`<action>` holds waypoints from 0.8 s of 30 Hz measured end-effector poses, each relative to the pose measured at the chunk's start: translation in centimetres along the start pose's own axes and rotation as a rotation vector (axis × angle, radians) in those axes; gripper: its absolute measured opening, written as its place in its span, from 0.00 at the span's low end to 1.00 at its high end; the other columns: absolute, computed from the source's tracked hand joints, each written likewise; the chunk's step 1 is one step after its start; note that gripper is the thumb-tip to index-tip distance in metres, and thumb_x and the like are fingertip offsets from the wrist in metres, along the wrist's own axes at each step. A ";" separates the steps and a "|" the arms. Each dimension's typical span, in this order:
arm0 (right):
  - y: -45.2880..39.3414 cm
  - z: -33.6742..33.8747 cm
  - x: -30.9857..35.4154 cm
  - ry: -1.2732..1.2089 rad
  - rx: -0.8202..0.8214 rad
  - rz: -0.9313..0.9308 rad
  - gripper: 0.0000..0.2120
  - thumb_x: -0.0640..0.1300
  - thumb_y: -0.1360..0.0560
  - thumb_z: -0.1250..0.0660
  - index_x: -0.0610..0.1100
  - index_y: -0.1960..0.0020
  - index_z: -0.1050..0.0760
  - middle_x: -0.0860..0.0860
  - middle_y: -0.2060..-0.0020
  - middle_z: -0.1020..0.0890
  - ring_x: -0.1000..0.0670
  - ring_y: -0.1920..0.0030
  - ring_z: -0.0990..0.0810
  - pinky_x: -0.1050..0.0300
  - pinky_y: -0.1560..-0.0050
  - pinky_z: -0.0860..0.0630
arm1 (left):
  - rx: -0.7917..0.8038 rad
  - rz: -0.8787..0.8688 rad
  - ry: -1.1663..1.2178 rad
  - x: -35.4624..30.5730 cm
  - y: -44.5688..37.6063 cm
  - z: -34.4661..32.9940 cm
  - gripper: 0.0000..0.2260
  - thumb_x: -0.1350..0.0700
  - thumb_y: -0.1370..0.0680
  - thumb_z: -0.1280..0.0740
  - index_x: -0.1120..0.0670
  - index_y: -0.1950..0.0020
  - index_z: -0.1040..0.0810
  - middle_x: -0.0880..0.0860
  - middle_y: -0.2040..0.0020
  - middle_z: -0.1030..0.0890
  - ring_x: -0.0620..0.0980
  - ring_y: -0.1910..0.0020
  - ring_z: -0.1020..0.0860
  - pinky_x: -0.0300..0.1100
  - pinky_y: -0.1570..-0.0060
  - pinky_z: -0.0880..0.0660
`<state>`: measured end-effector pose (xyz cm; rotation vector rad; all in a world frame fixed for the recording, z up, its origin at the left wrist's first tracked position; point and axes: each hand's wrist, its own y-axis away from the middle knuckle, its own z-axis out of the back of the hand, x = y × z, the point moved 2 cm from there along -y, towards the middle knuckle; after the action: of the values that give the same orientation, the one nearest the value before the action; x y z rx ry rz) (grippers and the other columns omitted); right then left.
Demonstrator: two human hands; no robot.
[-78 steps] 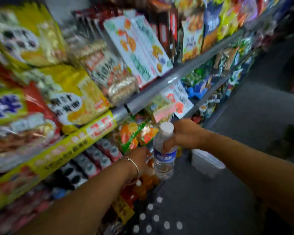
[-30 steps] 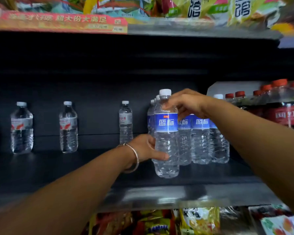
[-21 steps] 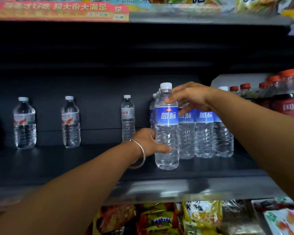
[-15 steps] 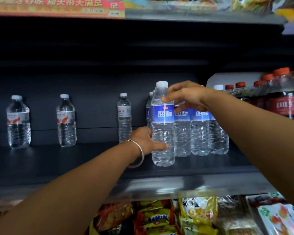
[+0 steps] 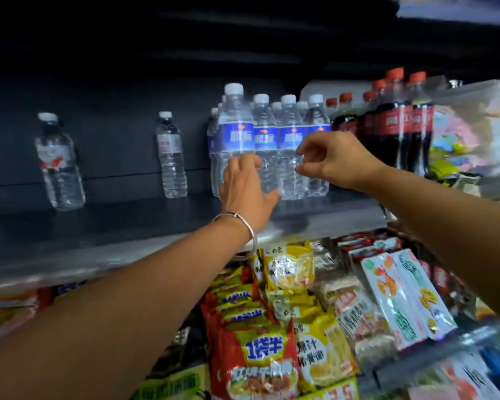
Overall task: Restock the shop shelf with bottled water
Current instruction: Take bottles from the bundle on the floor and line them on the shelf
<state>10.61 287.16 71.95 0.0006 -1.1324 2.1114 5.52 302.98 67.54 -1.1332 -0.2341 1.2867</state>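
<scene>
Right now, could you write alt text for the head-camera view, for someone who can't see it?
A person's left hand rests straight-fingered against a clear plastic water bottle with a blue label at the front of a cluster on a dark shop shelf. The right hand hangs beside them, loosely curled and holding nothing. Dark red-capped cola bottles stand to the right.

A dark shelf (image 5: 104, 226) is seen carrying bottled drinks. Blue-labelled water bottles (image 5: 267, 145) are clustered upright right of centre — dark cola bottles (image 5: 396, 125) are packed just beside them to the right. Two red-and-white-labelled water bottles (image 5: 59, 163) (image 5: 171, 155) are stood singly to the left — well apart.
</scene>
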 end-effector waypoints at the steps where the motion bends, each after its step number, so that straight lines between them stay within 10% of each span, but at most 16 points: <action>1: 1.8 0.0 -0.6 0.068 0.027 -0.002 0.12 0.39 0.31 0.26 0.40 0.49 0.22 0.46 0.60 0.18 0.51 0.61 0.22 0.61 0.54 0.25 | 0.062 -0.016 0.055 -0.5 1.1 -1.1 0.22 0.57 0.31 0.27 0.56 0.40 0.32 0.56 0.40 0.32 0.57 0.40 0.30 0.52 0.39 0.31; 13: 24.2 -4.7 -13.4 0.534 0.516 -0.372 0.22 0.39 0.27 0.34 0.43 0.33 0.30 0.44 0.37 0.25 0.43 0.40 0.25 0.53 0.43 0.30 | 0.591 -0.212 0.002 -1.7 18.0 -18.9 0.20 0.62 0.28 0.34 0.53 0.37 0.31 0.54 0.37 0.32 0.55 0.35 0.34 0.47 0.40 0.34; 24: 48.4 -19.1 -28.4 0.439 0.829 -0.667 0.19 0.41 0.29 0.37 0.45 0.39 0.27 0.43 0.41 0.23 0.41 0.41 0.24 0.49 0.45 0.25 | 1.055 -0.222 -0.076 5.0 40.1 -38.2 0.20 0.60 0.26 0.36 0.55 0.35 0.32 0.54 0.35 0.32 0.56 0.34 0.34 0.50 0.38 0.35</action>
<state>8.61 267.19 16.23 0.2522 0.0636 1.6915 8.59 281.34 16.42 -0.1475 0.2514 1.0202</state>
